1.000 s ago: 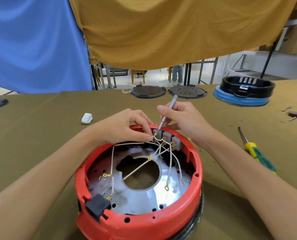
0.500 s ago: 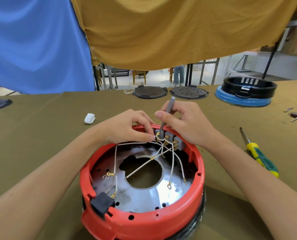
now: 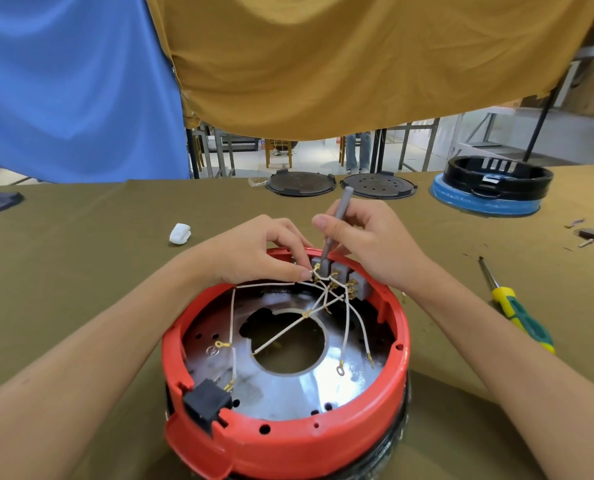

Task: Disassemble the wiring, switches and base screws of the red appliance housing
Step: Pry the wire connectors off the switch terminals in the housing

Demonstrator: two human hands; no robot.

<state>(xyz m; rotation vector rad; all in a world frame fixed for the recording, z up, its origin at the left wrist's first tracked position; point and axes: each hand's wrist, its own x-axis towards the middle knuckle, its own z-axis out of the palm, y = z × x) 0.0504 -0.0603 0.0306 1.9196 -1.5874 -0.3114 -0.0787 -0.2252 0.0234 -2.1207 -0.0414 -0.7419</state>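
The round red appliance housing [image 3: 288, 441] lies open side up in front of me, with a shiny metal plate [image 3: 288, 386] inside. Several white wires [image 3: 346, 323] run from three grey switches [image 3: 340, 271] on its far rim. My right hand [image 3: 368, 244] grips a thin grey tool [image 3: 337, 220], tip down on the leftmost switch. My left hand [image 3: 254, 251] pinches a wire end beside that switch. A black socket block [image 3: 207, 403] sits on the near-left rim.
A yellow-green screwdriver [image 3: 517, 310] lies on the olive table cloth [image 3: 81, 271] to the right. A white lump [image 3: 180, 233] lies at the left. Two black round lids [image 3: 300, 183] and a black-and-blue housing [image 3: 492, 188] stand at the far edge. Small parts [image 3: 593, 237] lie far right.
The grey tool has tipped more upright in my right hand, its tip still at the leftmost switch. My left hand keeps pinching the wire there. The view shifted slightly.
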